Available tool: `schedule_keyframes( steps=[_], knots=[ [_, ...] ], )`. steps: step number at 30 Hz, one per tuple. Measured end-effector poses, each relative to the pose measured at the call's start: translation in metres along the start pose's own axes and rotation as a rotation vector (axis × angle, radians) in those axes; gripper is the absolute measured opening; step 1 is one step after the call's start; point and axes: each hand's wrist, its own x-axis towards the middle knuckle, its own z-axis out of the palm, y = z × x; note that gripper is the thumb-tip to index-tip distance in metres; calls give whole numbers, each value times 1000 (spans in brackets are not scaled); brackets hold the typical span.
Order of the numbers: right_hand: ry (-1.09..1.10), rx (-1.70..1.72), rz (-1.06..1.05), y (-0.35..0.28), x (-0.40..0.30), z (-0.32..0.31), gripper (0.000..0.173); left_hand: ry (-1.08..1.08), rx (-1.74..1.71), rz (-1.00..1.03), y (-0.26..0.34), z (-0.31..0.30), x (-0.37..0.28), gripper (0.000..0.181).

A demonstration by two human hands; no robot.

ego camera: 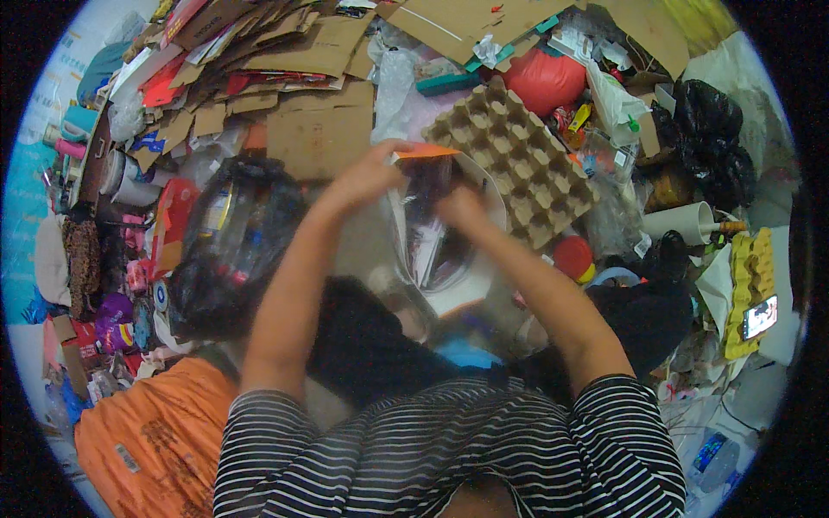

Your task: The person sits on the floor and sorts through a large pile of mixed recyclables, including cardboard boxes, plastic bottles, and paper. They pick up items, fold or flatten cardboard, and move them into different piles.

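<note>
My left hand [382,169] grips the upper left rim of a white and orange open carton or bag [460,301], which stands between my legs. Clear plastic and white papers [427,249] show inside it. My right hand [463,208] reaches into its opening at the right side; it is blurred, and whether its fingers hold anything does not show. Just behind and to the right of the carton lies a grey cardboard egg tray [518,155]. To the left of my left forearm is a black plastic bag [239,226] of clear bottles.
Flattened cardboard [317,52] is heaped at the back left. A red bag [545,81] lies behind the egg tray, and black bags [712,136] at the right. An orange sack [155,440] lies near left. A lit phone [760,317] rests against a yellow egg tray [741,285].
</note>
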Motion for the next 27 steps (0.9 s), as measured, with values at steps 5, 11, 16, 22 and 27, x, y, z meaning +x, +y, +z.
schedule_keyframes(
  steps=[5,11,16,22,27],
  knots=[
    [171,155,5,19,15,26,36,23,27,-80,10,2,5,52],
    [396,1077,-346,4,-7,10,28,-127,-71,150,36,49,24,54],
    [623,896,-188,14,31,40,29,-64,-69,42,47,64,16,46],
    [520,1160,-189,6,31,35,23,-42,124,125,25,58,24,43],
    [570,1073,-173,16,18,28,25,25,184,227,0,67,34,47]
  ],
)
